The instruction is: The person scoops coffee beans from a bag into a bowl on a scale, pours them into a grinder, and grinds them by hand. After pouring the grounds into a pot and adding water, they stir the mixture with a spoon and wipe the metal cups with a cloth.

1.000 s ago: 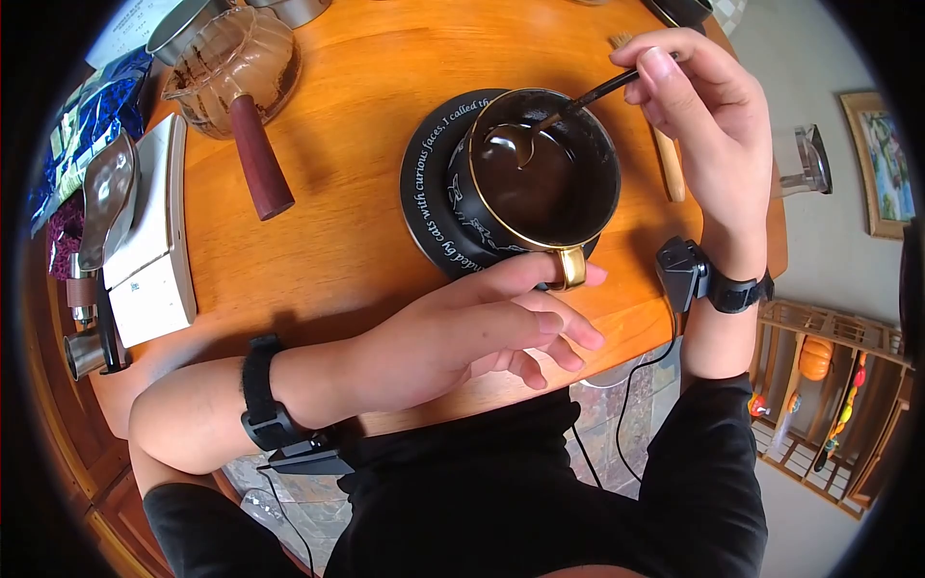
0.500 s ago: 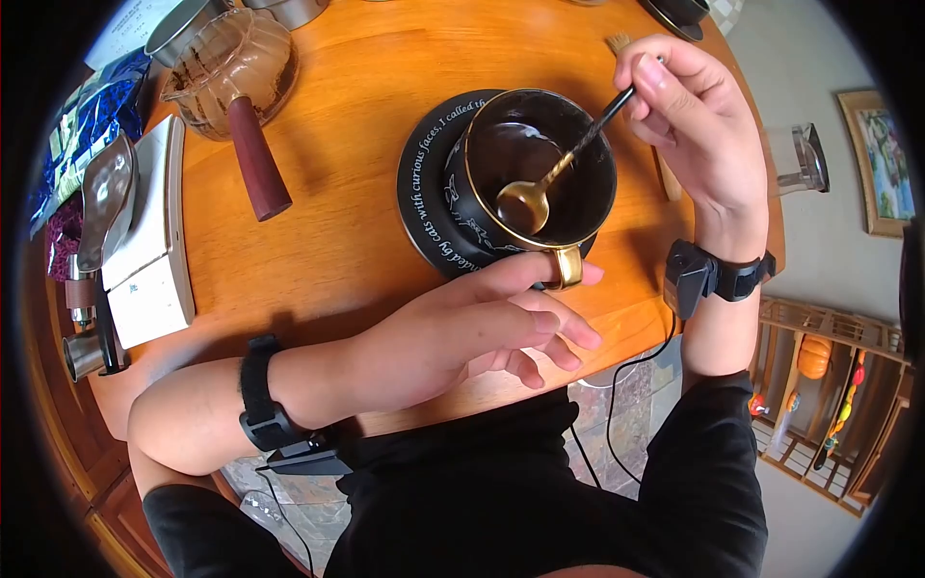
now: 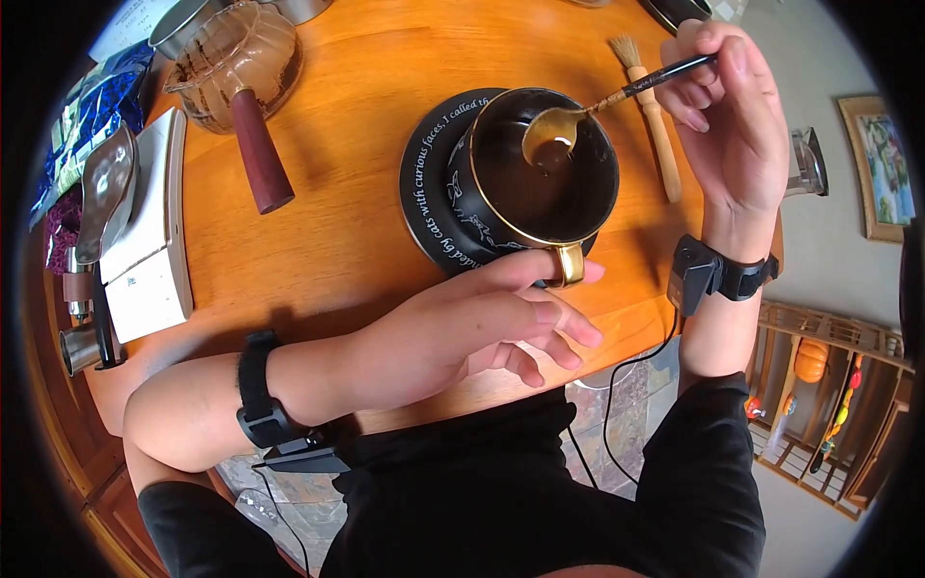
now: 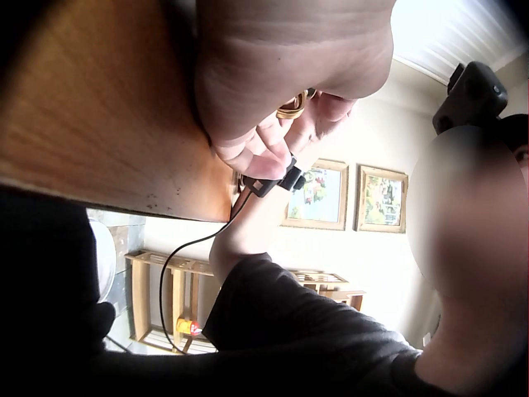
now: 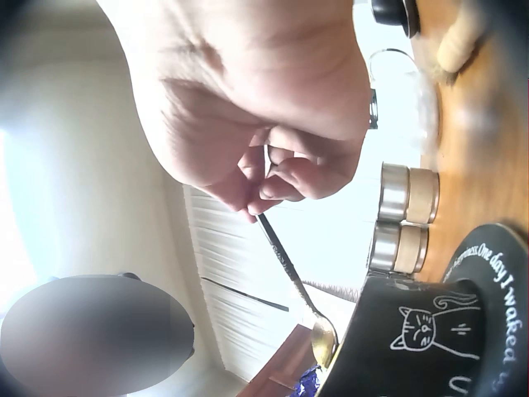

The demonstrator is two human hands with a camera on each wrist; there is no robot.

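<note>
A black cup with a gold rim and dark liquid inside stands on a black saucer with white lettering. My left hand holds the cup by its gold handle, the index finger passed through it and the other fingers loosely bent below. With thumb and fingertips, my right hand pinches the black end of a spoon. Its gold bowl hangs over the far part of the cup's opening. The right wrist view shows the spoon slanting down toward the cup, which bears a white cat drawing.
A wooden brush lies right of the cup. At the left stand a glass pot with a wooden handle, a white box with a scoop on it, and a blue bag. A cable hangs from the right wrist.
The spoon's bowl has come up out of the liquid, and its handle now lies flatter toward the right. My right hand has moved rightward, uncovering the brush. The left hand stays at the cup handle.
</note>
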